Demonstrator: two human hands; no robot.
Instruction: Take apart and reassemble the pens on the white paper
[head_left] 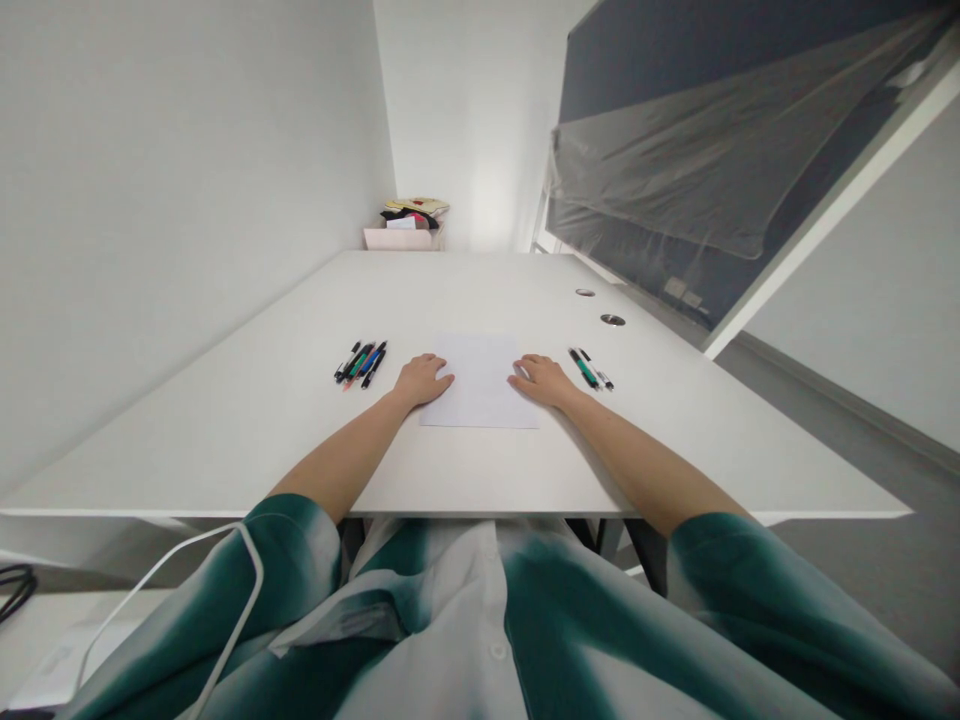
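A white sheet of paper [481,385] lies flat on the white table [480,470] in front of me. My left hand [421,380] rests on the sheet's left edge, fingers apart and holding nothing. On its right edge lies my right hand [544,380], also spread and without anything in it. Several pens [361,364], black, green, blue and red, lie side by side to the left of my left hand. Beyond my right hand are a green pen [583,368] and a black-and-white pen [597,370], lying slanted beside each other.
A pale box [397,239] holding cloth items stands at the table's far end. Two round fittings [613,320] are set into the tabletop at the right. A dark panel [667,150] under clear plastic leans at the right. A white cable [251,560] crosses my left sleeve.
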